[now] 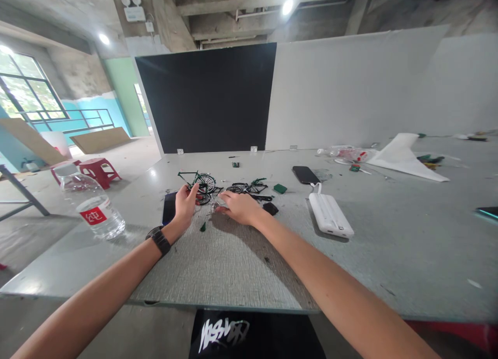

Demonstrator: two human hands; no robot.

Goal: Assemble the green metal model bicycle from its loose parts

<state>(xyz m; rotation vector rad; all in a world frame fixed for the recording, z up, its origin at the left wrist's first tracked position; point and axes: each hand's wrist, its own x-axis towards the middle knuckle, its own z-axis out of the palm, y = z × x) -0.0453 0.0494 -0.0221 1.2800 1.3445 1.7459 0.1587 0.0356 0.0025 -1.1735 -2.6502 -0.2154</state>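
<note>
My left hand (187, 201), with a black watch on its wrist, is closed on a small green model bicycle frame (189, 176). A spoked wheel (206, 183) stands at the right end of that frame. Pinched fingers of my right hand (237, 206) hold a small silvery part (216, 202) just right of the left hand; its shape is hard to make out. Behind the right hand lie dark green and black bicycle parts (257, 185). A green block (280, 189) and a black piece (271, 208) rest to their right.
A water bottle (95, 206) stands at the left. Under my left hand's side lies a dark phone-like slab (168, 208). To the right are a black phone (305, 175), a white power bank (330, 215) and a white plastic sheet (404, 159). A small green piece (203, 226) lies nearer me.
</note>
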